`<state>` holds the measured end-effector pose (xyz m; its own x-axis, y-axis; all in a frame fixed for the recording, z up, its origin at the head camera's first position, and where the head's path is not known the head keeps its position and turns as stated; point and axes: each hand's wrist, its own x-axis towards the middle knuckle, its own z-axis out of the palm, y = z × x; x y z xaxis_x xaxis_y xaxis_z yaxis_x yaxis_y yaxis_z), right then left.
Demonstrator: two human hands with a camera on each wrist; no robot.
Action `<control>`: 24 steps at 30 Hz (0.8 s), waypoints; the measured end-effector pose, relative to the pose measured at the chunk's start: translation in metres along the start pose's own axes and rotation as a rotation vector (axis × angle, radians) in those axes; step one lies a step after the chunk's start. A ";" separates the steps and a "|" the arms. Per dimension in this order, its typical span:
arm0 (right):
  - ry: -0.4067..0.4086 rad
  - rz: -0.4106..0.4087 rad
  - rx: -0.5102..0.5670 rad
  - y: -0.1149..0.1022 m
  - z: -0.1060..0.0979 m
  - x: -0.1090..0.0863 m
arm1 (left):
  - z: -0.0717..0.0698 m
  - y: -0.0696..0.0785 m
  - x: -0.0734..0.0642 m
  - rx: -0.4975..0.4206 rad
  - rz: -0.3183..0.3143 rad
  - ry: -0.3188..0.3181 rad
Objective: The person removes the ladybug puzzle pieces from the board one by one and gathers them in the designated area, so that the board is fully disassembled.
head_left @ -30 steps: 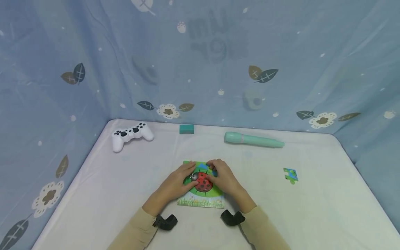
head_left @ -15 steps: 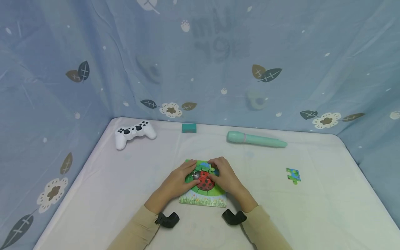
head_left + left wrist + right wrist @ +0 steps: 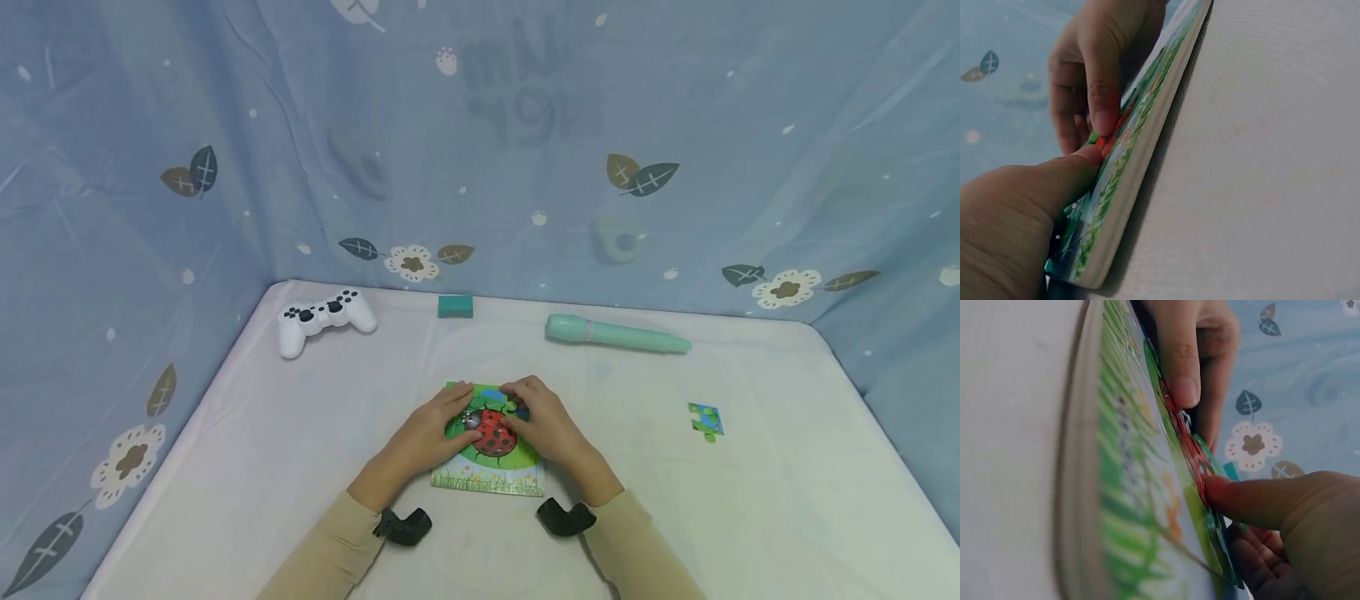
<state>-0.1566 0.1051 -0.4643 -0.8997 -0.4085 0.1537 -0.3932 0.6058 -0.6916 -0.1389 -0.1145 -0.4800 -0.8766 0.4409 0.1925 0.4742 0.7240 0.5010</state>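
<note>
A square jigsaw puzzle (image 3: 487,481) with a red ladybug picture lies on the white-covered table, its grass border facing me. My left hand (image 3: 426,435) rests on its left side, fingers stretched to the far edge and thumb pressing the ladybug. At the upper right, my right hand (image 3: 551,429) has its fingers curled and pinches a blue and green puzzle piece (image 3: 492,397), with the thumb on the ladybug's red back. The wrist views show both thumbs on the red part and a slightly raised green edge (image 3: 1202,450) between the hands.
One loose puzzle piece (image 3: 707,422) lies to the right. Along the back are a white game controller (image 3: 327,320), a small teal block (image 3: 455,307) and a mint-green microphone-shaped thing (image 3: 617,334). A blue patterned cloth (image 3: 510,167) hangs behind the table.
The blue and green piece has shifted slightly at the puzzle's far side under the right fingers. Both hands have stayed on the puzzle; the whole view has shifted a little.
</note>
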 end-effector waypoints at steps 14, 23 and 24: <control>0.087 0.001 0.010 0.008 -0.019 0.002 | -0.001 0.000 0.001 -0.007 -0.014 -0.012; 0.118 -0.015 0.040 0.028 -0.060 -0.007 | -0.001 0.000 -0.001 -0.006 -0.013 -0.008; 0.119 -0.019 0.032 0.030 -0.065 -0.009 | -0.001 0.000 -0.001 -0.008 -0.020 -0.009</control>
<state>-0.1724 0.1714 -0.4404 -0.9089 -0.3347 0.2487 -0.4062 0.5758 -0.7096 -0.1378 -0.1156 -0.4793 -0.8851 0.4315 0.1746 0.4560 0.7283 0.5116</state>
